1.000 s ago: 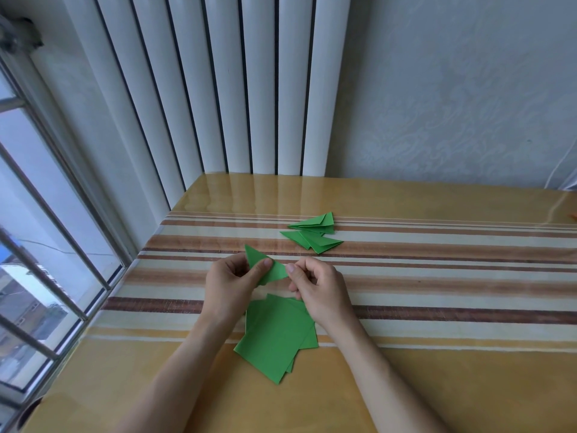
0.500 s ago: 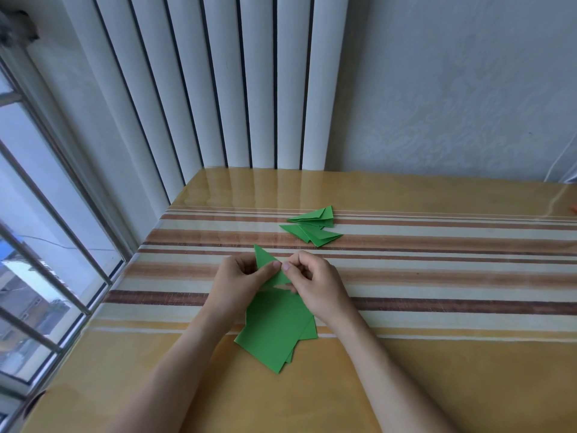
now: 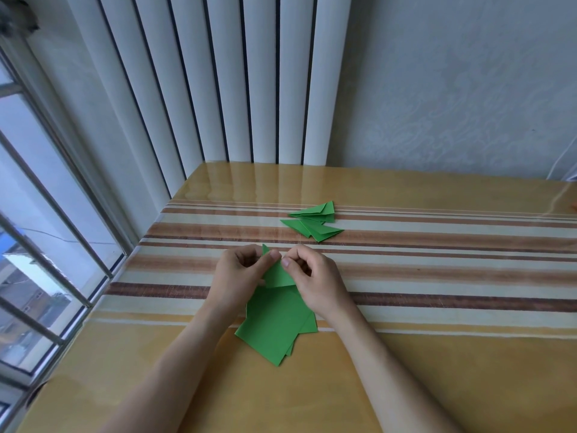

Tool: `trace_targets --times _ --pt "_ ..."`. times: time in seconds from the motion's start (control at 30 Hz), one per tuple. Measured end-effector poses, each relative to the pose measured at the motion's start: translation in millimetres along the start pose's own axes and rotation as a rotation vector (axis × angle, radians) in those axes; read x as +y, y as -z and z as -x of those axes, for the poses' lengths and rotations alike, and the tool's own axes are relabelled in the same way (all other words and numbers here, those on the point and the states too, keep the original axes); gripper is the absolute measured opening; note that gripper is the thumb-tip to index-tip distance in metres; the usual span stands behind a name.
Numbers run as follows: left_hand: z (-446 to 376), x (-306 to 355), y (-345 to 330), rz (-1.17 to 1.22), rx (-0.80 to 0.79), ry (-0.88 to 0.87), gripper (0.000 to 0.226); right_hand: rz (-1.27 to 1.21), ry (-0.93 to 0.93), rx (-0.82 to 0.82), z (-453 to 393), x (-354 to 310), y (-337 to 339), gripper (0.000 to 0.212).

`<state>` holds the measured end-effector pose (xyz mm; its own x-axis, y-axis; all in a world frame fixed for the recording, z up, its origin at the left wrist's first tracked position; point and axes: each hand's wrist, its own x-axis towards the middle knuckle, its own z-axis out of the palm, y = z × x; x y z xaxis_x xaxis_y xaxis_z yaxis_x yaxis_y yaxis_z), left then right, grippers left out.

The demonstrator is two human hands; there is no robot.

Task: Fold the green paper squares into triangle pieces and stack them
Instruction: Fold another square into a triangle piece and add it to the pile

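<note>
A folded green paper piece [image 3: 278,273] is held just above the table between both hands. My left hand [image 3: 240,276] pinches its left side with thumb and fingers. My right hand [image 3: 312,279] pinches its right side, thumb tip near the fold. Directly below them lies a loose stack of flat green paper squares [image 3: 274,326], partly covered by my wrists. Farther back, a pile of folded green triangles [image 3: 313,223] rests on the striped part of the table.
The glossy yellow table [image 3: 437,370] has brown and cream stripes across its middle. A white ribbed radiator [image 3: 224,89] stands behind it. A barred window [image 3: 46,245] runs along the table's left edge. A wall closes the back right.
The paper piece has been folded narrower and now stands more upright between my fingers. Both hands have drawn closer together, thumbs nearly touching.
</note>
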<state>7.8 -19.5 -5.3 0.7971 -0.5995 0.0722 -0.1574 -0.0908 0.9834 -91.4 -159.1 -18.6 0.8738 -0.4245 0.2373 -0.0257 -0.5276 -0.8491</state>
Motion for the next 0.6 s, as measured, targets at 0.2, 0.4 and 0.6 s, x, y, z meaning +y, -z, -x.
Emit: trace_targets --times 0.2,0.4,0.6 --pt "-1.4 0.7 -1.0 0.103 0.179 0.002 0.011 0.007 0.006 0.006 -0.4 2.0 -3.0 0.019" --pt "-2.7 0.2 1.7 0.116 0.220 -0.001 0.012 0.033 0.000 0.008 -1.1 2.0 -2.9 0.020" --pt "-3.9 3.6 4.7 0.156 0.317 0.010 0.016 0.025 -0.032 0.033 -2.2 3.9 -2.4 0.018"
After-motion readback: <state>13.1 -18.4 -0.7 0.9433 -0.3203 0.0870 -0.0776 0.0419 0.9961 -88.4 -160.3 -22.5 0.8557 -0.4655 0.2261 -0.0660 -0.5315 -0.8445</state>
